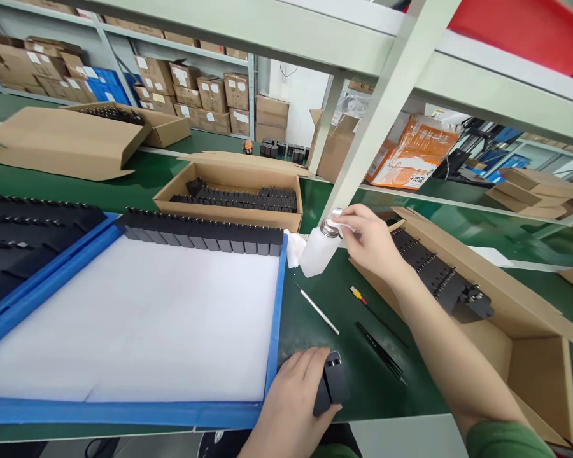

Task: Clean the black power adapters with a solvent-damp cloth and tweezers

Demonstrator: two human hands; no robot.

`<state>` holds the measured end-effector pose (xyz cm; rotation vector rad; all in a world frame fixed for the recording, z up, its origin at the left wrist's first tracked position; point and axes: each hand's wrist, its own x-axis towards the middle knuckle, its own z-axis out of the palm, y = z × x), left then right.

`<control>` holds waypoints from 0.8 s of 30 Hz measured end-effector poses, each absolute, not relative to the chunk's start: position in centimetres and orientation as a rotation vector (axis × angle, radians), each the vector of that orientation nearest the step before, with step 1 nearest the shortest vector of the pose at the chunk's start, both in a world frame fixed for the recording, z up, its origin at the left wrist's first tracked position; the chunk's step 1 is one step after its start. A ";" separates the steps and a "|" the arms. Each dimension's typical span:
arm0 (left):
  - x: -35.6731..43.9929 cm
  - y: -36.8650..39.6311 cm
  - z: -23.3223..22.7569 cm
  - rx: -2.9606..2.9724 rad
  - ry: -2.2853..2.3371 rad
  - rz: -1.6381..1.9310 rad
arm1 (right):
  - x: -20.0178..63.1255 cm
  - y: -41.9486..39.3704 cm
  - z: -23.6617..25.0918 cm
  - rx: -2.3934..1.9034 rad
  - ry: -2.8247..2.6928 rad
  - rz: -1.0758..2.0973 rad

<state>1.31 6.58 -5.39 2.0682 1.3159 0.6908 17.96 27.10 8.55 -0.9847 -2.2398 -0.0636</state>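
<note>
My left hand (293, 397) grips a small black part (333, 381) at the near edge of the green bench, just right of the blue tray's (274, 318) rim. My right hand (370, 238) presses a white wipe onto the metal top of a white dispenser bottle (318, 251) that stands beyond the tray's far right corner. A row of black parts (203, 230) lines the far edge of the tray's white sheet (138, 318).
A thin metal rod (318, 310), a yellow-and-red-tipped tool (358, 294) and black tweezers (381, 353) lie between my hands. Open cardboard boxes of black parts (239, 197) (520, 343) stand behind and at the right. A second tray of parts (23, 235) lies left. A shelf post (386, 108) rises behind the bottle.
</note>
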 end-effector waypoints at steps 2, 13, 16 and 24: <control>1.3 6.6 -5.7 2.087 1.305 0.722 | 18.1 27.1 8.8 -0.992 -2.213 -0.080; 1.0 6.7 -3.9 2.101 1.312 0.765 | 18.5 25.5 9.6 -1.009 -2.171 -0.101; 0.9 6.7 -4.0 2.040 1.276 0.714 | 20.3 21.4 9.6 -1.018 -2.016 -0.156; 0.7 6.4 -3.8 1.962 1.311 0.719 | 24.2 9.5 0.1 -1.325 -1.680 0.717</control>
